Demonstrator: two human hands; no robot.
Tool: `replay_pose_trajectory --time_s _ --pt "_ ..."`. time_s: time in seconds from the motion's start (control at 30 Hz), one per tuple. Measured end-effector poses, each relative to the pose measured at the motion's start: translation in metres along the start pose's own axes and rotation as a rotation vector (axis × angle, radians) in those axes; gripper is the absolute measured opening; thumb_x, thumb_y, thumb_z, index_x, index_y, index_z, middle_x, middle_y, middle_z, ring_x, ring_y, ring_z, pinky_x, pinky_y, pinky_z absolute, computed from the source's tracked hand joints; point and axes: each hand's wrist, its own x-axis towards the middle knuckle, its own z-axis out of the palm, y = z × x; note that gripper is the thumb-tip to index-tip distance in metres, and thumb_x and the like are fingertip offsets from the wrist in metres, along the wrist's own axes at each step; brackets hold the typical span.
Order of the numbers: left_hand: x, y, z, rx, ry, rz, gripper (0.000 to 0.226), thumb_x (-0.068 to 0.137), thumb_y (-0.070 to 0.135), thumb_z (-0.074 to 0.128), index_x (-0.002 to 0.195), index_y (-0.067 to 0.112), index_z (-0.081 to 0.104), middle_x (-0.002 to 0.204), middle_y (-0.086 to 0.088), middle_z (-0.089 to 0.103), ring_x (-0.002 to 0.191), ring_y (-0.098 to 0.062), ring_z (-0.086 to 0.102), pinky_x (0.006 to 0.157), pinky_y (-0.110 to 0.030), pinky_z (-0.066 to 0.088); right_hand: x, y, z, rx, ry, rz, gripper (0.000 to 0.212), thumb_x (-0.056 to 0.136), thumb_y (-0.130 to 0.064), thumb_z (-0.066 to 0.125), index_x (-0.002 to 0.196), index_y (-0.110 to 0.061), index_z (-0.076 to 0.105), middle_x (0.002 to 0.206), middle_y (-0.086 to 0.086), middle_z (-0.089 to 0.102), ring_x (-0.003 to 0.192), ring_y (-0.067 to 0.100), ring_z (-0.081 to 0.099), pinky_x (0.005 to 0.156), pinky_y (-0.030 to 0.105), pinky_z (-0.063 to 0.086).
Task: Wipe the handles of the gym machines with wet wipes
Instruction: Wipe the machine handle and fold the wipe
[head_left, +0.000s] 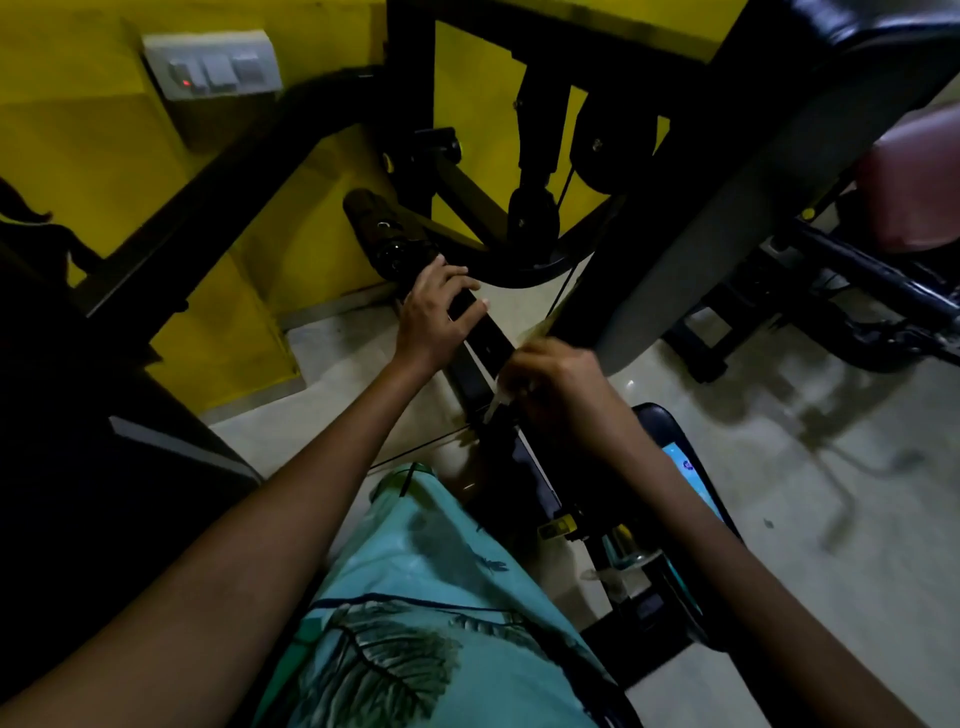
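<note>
Left hand (434, 312) wrapped round the black bar (485, 332) of the gym machine, just below its padded handle (387, 234). Right hand (558, 384) nearer along the same bar, blurred, fingers curled on a pale wet wipe (498, 400) pressed against the metal. Yellow wall (104, 156) with a switch plate (213, 65) far left. Pale floor (779, 467) on the right.

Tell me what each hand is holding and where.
Left hand grips the black machine bar just below its roller end. Right hand, blurred, holds a pale wipe against the bar.
</note>
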Motion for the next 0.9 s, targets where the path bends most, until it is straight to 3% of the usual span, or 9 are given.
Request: replay_pose_trajectory --time_s 0.1,0.27,0.37,0.5,0.6,0.7,0.8,0.9 --pt "0.003 -0.003 0.000 0.013 0.023 -0.001 0.056 0.079 0.054 0.042 0.099 0.009 0.069 0.118 -0.006 0.062 0.132 -0.027 0.039 0.103 -0.049 0.034 0.017 0.002 -0.013 -0.096 0.105 0.080 0.008 0.084 0.000 0.060 0.084 -0.004 0.067 0.093 0.010 0.063 0.084 0.020 0.059 0.069 0.026 0.051" --pt "0.008 -0.008 0.000 0.011 0.044 0.021 0.052 0.079 0.052 0.045 0.096 0.010 0.071 0.112 -0.006 0.064 0.127 -0.028 0.043 0.101 -0.049 0.037 0.013 0.011 -0.010 -0.029 -0.080 0.130 0.028 0.086 -0.004 0.061 0.114 -0.007 0.063 0.103 0.006 0.066 0.084 0.011 0.061 0.072 0.016 0.048" --pt "0.008 -0.008 0.001 -0.020 0.039 0.012 0.053 0.080 0.051 0.044 0.097 0.009 0.071 0.113 -0.007 0.064 0.129 -0.028 0.042 0.099 -0.038 0.034 0.026 0.016 -0.004 -0.044 -0.045 0.169 0.022 0.086 -0.010 0.063 0.108 -0.006 0.065 0.105 0.007 0.063 0.083 0.004 0.053 0.068 0.007 0.040" --pt "0.006 -0.007 0.004 -0.043 0.037 0.011 0.053 0.080 0.050 0.043 0.098 0.008 0.071 0.114 -0.008 0.063 0.130 -0.028 0.039 0.097 -0.029 0.028 0.033 0.014 0.000 -0.069 -0.088 0.121 0.017 0.085 -0.008 0.063 0.102 -0.005 0.067 0.103 0.009 0.061 0.086 0.017 0.060 0.073 0.024 0.050" --pt "0.007 -0.008 0.003 -0.055 0.042 0.014 0.053 0.080 0.050 0.044 0.098 0.008 0.071 0.113 -0.009 0.064 0.129 -0.029 0.040 0.096 -0.030 0.029 0.025 0.022 -0.007 -0.049 -0.154 0.107 0.013 0.081 -0.007 0.068 0.094 -0.008 0.071 0.095 0.006 0.064 0.077 0.010 0.055 0.065 0.008 0.036" --pt "0.009 -0.008 0.003 -0.053 0.042 0.003 0.053 0.079 0.050 0.044 0.097 0.009 0.072 0.110 -0.007 0.064 0.127 -0.027 0.040 0.094 -0.030 0.030 0.034 0.032 -0.007 -0.031 -0.062 0.171 0.010 0.084 -0.008 0.066 0.092 -0.008 0.070 0.090 0.000 0.061 0.078 0.011 0.057 0.062 0.003 0.030" --pt "0.011 -0.010 0.003 -0.041 0.063 0.017 0.050 0.079 0.048 0.045 0.094 0.009 0.073 0.107 -0.006 0.065 0.122 -0.028 0.043 0.093 -0.032 0.034 0.047 0.027 0.005 -0.023 -0.017 0.137 0.011 0.085 -0.008 0.064 0.095 -0.007 0.069 0.096 0.004 0.061 0.080 0.008 0.054 0.065 0.010 0.041" --pt "0.013 -0.012 0.003 -0.017 0.073 0.023 0.047 0.080 0.048 0.046 0.091 0.011 0.073 0.104 -0.004 0.065 0.116 -0.027 0.045 0.093 -0.040 0.039 0.042 0.025 0.005 -0.052 -0.109 0.029 0.008 0.084 -0.004 0.064 0.089 -0.007 0.070 0.092 0.006 0.063 0.078 0.012 0.057 0.067 0.021 0.050"
